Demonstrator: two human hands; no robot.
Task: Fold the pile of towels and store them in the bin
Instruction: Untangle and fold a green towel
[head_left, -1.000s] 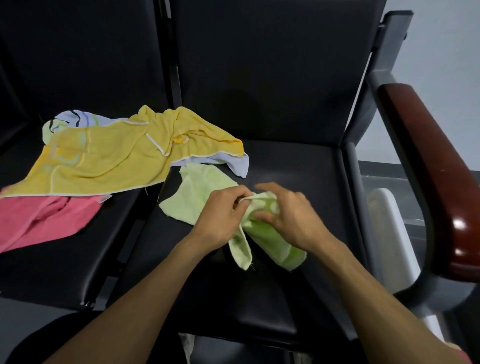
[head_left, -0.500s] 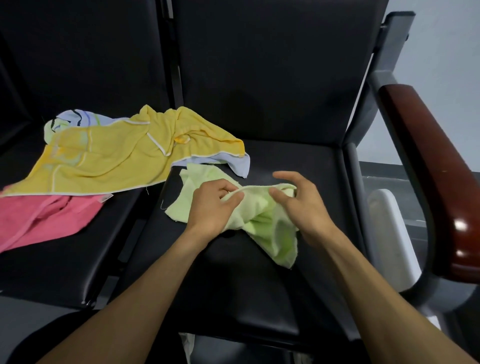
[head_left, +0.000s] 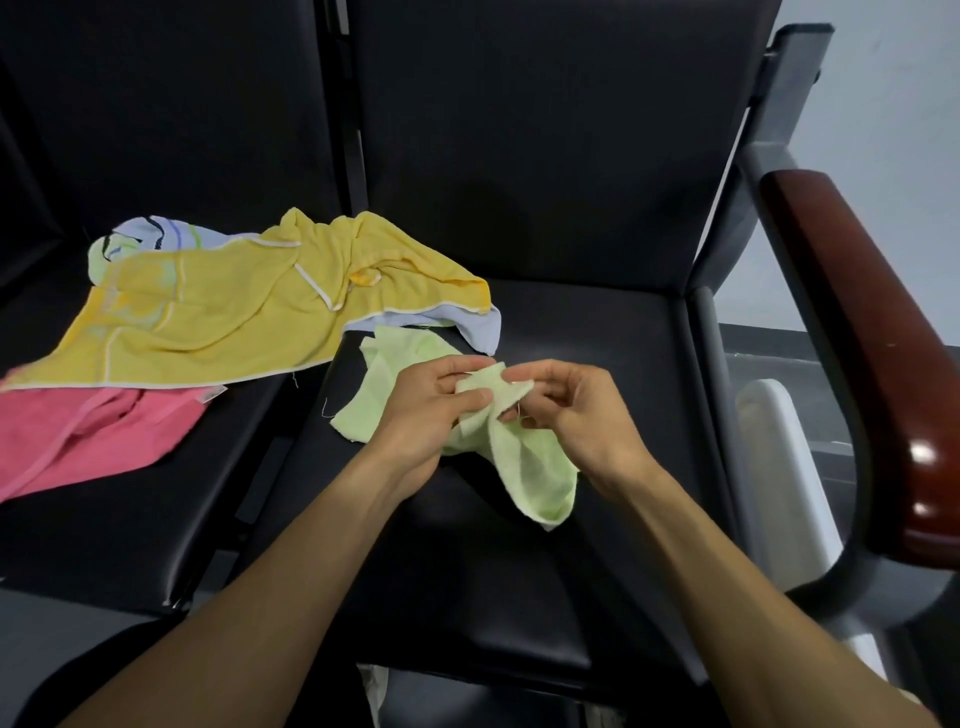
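Observation:
A small light green towel (head_left: 540, 467) lies crumpled on the right black seat (head_left: 597, 353). My left hand (head_left: 431, 410) pinches its raised top edge between thumb and fingers. My right hand (head_left: 576, 410) pinches the same edge just to the right, fingers curled. One end of the towel hangs down toward me, the other spreads left under my left hand. On the left seat lies a pile: a yellow towel (head_left: 218, 317) over a white-blue towel (head_left: 150, 234), with a pink towel (head_left: 78, 441) in front.
A white bin (head_left: 774, 447) stands on the floor to the right of the chair, partly hidden by the grey frame. A dark red armrest (head_left: 872, 332) curves along the right side. Black backrests rise behind both seats.
Both hands have lifted the green towel's edge and drawn together on it; half a second ago they held it spread wider and lower on the seat.

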